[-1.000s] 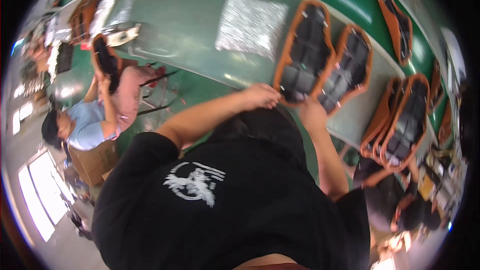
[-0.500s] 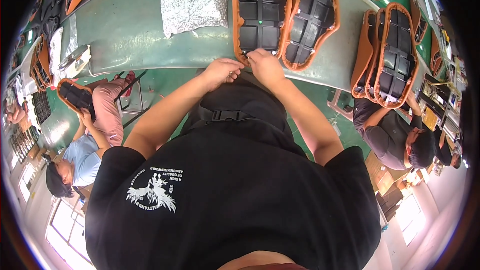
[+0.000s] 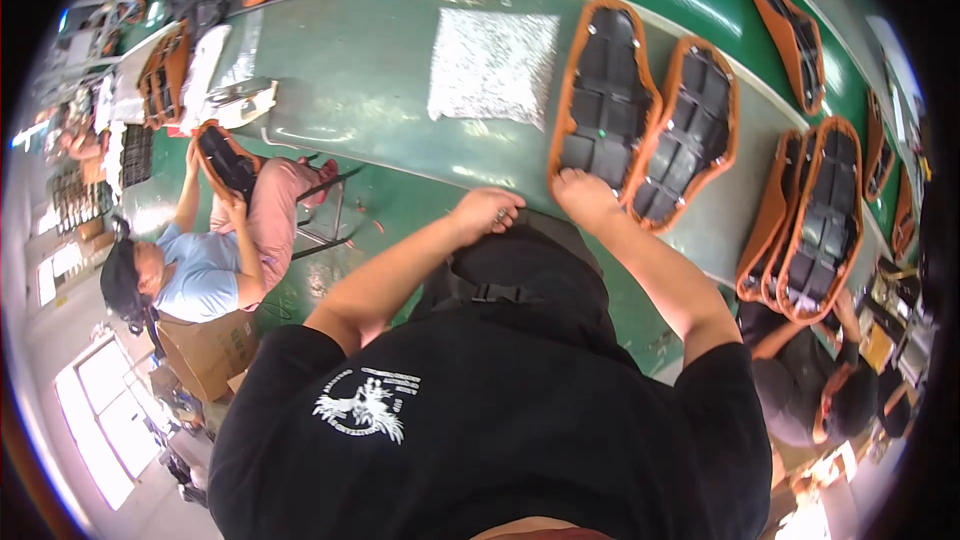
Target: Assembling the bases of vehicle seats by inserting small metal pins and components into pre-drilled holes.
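Observation:
An orange-brown padded panel with a black ribbed plastic back (image 3: 607,90) lies on the green table, its narrow end toward me. At that near end is my right hand (image 3: 585,198), its bent fingers closed over the rim and hiding part of it. My left hand (image 3: 487,215) is at the table's front edge, left of the panel and apart from it. Its fingers are curled closed, and what they may hold is hidden. A second such panel (image 3: 690,130) lies right beside the first, with small pale clips along its rim.
A silvery plastic bag (image 3: 492,68) lies left of the panels. More panels (image 3: 825,210) stand together at the right, near a person in dark clothes (image 3: 815,390). At left a seated person in light blue (image 3: 205,265) holds another panel (image 3: 230,162).
The whole view has shifted, so the table and panels appear lower and further right. My hands, close together before, are further apart, the left having drawn away from the panel's end.

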Action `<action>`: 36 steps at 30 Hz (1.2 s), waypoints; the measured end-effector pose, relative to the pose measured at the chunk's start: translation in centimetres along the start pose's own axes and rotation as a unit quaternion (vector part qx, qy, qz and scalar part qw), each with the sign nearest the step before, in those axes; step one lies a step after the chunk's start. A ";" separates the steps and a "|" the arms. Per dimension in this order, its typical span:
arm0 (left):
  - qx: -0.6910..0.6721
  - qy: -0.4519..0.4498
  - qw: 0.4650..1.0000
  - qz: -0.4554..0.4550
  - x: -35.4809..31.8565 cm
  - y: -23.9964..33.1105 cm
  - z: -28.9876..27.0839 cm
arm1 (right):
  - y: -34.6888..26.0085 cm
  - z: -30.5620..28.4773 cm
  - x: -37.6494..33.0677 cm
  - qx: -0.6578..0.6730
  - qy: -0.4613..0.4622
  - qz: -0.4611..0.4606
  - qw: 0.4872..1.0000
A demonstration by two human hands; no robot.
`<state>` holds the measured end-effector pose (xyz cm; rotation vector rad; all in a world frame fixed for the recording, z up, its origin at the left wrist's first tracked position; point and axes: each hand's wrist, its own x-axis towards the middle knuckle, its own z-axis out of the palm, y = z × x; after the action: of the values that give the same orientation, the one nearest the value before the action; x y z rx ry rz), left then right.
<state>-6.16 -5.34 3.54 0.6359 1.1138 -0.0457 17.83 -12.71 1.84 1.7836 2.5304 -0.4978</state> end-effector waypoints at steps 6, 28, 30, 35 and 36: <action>0.002 0.024 1.000 -0.021 -1.3 -0.1 -0.5 | -0.8 -0.5 1.4 -0.084 -0.035 0.061 0.994; 0.038 0.018 0.996 -0.081 0.2 8.5 -6.3 | -1.6 -0.5 1.4 0.089 -0.072 0.255 0.960; 0.035 0.014 0.996 -0.077 0.1 8.8 -6.1 | -1.6 -1.3 1.8 0.118 -0.101 0.277 0.948; 0.051 0.011 0.995 -0.081 0.4 9.0 -5.7 | -2.2 -3.9 1.5 0.126 -0.152 0.324 0.925; 0.055 0.008 0.995 -0.079 0.4 8.8 -5.7 | -2.5 -3.4 1.1 0.126 -0.153 0.324 0.925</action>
<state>-7.61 4.85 5.56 0.6464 1.1803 -0.2398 15.71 -11.56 5.46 2.2494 1.5968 -0.9869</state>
